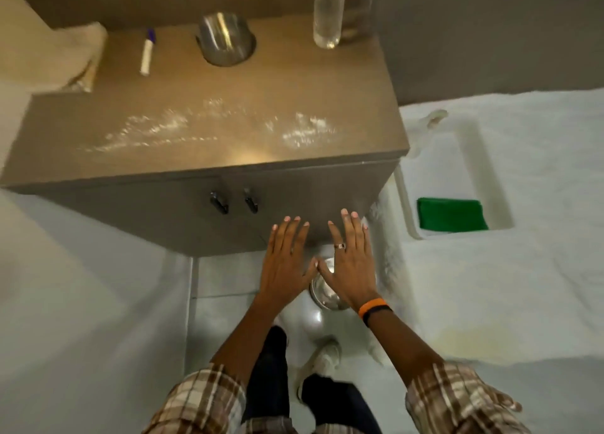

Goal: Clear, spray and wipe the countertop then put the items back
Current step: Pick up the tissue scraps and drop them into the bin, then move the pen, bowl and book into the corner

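A brown countertop (209,146) on a low cabinet fills the upper middle, with pale wet streaks across its front half. At its back stand a steel cup (225,39), a clear plastic bottle (327,12) and a white marker with a purple cap (147,52). A beige cloth (70,57) lies at the back left corner. My left hand (287,260) and my right hand (351,260) hover side by side below the cabinet front, flat, fingers spread, holding nothing. A green cloth (452,214) lies in a white tray (474,159) on the right.
Two dark knobs (233,201) stick out of the cabinet front. A steel vessel (327,286) sits on the floor under my right hand. The white tray rests on a white bed sheet (523,286) to the right. My legs and a shoe are below.
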